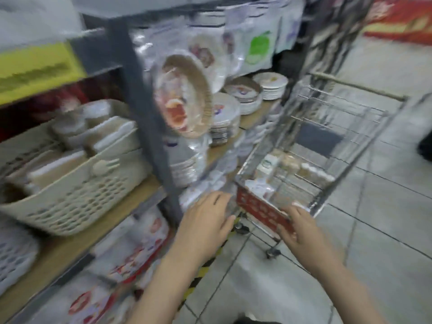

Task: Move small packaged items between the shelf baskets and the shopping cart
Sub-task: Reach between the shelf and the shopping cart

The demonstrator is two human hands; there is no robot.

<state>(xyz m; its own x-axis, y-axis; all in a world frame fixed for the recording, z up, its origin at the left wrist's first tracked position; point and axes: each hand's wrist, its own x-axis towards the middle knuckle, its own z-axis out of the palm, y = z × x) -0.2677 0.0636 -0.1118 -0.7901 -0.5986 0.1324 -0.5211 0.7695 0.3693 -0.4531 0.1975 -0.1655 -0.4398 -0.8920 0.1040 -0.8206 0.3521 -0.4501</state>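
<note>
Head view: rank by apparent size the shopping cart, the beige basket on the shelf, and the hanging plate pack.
1. shopping cart
2. beige basket, close behind and nearer the camera, so this order is unsure
3. hanging plate pack, clearly smallest
</note>
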